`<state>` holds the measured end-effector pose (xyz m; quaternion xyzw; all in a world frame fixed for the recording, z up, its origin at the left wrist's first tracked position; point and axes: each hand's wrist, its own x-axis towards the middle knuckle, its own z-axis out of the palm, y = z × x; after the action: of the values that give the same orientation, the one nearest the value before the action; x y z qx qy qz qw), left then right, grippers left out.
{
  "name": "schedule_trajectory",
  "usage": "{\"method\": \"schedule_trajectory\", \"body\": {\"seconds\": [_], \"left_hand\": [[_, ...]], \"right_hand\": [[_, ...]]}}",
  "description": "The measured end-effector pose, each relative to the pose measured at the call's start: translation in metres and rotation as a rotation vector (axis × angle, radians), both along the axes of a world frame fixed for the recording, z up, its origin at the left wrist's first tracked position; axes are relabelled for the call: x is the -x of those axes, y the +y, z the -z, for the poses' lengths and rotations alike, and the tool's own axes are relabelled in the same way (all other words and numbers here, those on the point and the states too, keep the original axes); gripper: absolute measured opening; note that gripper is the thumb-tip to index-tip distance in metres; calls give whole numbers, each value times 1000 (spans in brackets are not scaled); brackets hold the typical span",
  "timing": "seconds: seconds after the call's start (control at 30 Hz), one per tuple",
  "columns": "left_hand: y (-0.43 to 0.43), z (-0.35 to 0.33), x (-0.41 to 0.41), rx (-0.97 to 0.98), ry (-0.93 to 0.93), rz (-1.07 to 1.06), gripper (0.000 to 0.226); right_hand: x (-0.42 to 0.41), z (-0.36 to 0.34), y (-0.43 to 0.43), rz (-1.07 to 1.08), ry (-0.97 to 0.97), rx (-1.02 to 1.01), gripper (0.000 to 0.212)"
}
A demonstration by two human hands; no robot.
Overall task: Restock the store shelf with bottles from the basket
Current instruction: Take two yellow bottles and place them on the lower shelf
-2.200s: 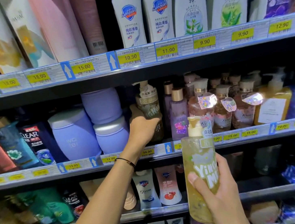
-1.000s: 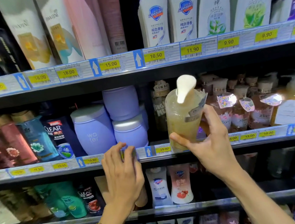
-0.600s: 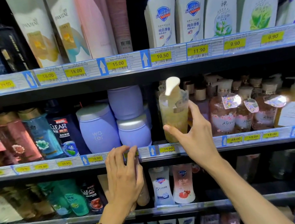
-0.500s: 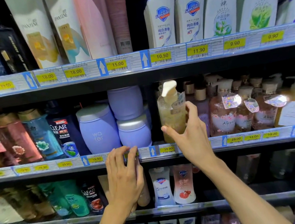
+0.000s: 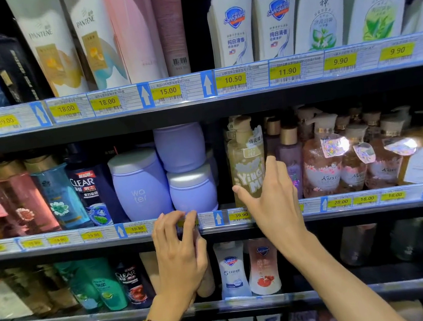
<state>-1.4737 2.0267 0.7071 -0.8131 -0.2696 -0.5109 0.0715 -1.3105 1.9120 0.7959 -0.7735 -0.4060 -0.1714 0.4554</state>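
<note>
A yellow pump bottle [image 5: 246, 166] with white lettering stands upright at the front of the middle shelf [image 5: 266, 213], with another like it behind. My right hand [image 5: 273, 200] is just in front of it. The thumb lies across the bottle's lower front, the fingers are spread and fairly straight at its right side, and the grip is loose. My left hand [image 5: 179, 252] rests its fingertips on the shelf's price strip, to the left of the bottle, holding nothing. No basket is in view.
Lilac jars [image 5: 140, 186] stand left of the yellow bottle, purple and pink pump bottles [image 5: 320, 166] right of it. The shelf above [image 5: 195, 89] holds tall shampoo and body-wash bottles. The shelf below carries more bottles [image 5: 232, 269].
My right hand carried the yellow bottle up from below, set it upright on the middle shelf and loosened its grip. My left hand came off a shelved bottle and dropped to the shelf edge.
</note>
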Motion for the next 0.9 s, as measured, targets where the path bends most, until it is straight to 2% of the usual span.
{"method": "schedule_trajectory", "body": {"seconds": [0.1, 0.33, 0.57, 0.67, 0.77, 0.9], "left_hand": [[0, 3, -2, -21, -15, -4, 41], [2, 3, -6, -76, -21, -40, 41], [-4, -2, -4, -58, 43, -95, 41], [-9, -9, 0, -42, 97, -113, 41], [-13, -13, 3, -22, 158, -125, 42], [-16, -21, 14, -6, 266, -81, 46]], "right_hand": [[5, 5, -3, -10, -18, 2, 79], [1, 5, 6, -12, -25, 20, 57], [-5, 12, 6, -44, -65, 8, 60], [-4, 18, 2, -53, -93, 32, 69], [1, 24, -7, -14, -174, 58, 75], [20, 32, -14, 14, -324, 9, 65]]}}
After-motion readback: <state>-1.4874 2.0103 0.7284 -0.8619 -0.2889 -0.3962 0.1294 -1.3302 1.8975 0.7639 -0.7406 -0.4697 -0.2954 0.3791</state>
